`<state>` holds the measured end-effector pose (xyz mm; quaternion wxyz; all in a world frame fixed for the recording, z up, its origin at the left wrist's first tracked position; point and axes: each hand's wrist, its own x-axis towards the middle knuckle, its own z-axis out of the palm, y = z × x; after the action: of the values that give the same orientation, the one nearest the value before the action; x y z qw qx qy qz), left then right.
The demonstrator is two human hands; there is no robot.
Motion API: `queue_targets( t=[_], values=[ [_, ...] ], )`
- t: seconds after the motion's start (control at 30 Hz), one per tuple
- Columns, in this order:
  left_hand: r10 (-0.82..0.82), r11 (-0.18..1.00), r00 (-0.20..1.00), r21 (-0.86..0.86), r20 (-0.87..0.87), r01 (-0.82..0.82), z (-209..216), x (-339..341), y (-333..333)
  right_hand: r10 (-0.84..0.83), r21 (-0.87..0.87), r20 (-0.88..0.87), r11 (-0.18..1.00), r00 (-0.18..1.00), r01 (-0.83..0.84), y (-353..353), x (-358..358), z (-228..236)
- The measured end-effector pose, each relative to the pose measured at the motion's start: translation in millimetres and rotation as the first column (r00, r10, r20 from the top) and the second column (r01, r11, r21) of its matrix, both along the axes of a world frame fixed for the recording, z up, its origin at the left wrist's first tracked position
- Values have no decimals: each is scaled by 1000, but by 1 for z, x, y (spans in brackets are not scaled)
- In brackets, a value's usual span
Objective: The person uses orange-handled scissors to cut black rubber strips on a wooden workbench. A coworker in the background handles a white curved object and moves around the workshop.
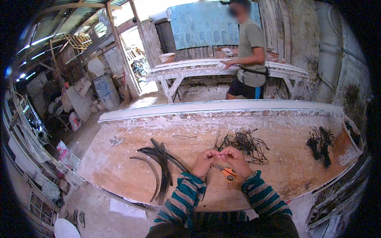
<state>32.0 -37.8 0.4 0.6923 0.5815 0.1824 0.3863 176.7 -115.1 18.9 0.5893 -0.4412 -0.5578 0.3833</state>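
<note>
My left hand (204, 162) and my right hand (235, 159) meet over the wooden board, fingertips pinched together. Whatever is between the fingers is too small to make out. Right beneath my right hand lies a pair of scissors with orange handles (229, 175). Beyond that hand is a loose tangle of thin black cords (247, 146). Curved black strips (162, 168) are piled to the left of my left hand. A dark strip (204, 193) shows next to my left sleeve; whether it is held, I cannot tell.
Bundled black cords (320, 146) lie at the right, beside a whitish-brown bucket (346, 146). A white-coated ledge (222, 108) runs along the board's far edge. Beyond it a person (251, 43) stands at another white-spattered bench (186, 70). A blue drum (106, 92) stands back left.
</note>
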Motion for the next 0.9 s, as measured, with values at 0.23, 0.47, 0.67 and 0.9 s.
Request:
queue_targets(
  t=[0.23,0.47,0.67,0.9],
  values=[
    [106,987,991,-132,77,-95,-2,0,5,-79,8,32,997,996,79,4,-1,-12],
    [21,999,994,27,107,-24,1,-4,13,-87,33,27,996,996,86,10,-1,-22],
    [24,977,998,210,54,-35,-1,-11,24,-93,9,-164,995,982,96,3,-6,-10],
    [-30,999,999,-27,19,30,-3,-4,10,94,10,-793,990,602,-142,1,-2,-1]
  ],
)
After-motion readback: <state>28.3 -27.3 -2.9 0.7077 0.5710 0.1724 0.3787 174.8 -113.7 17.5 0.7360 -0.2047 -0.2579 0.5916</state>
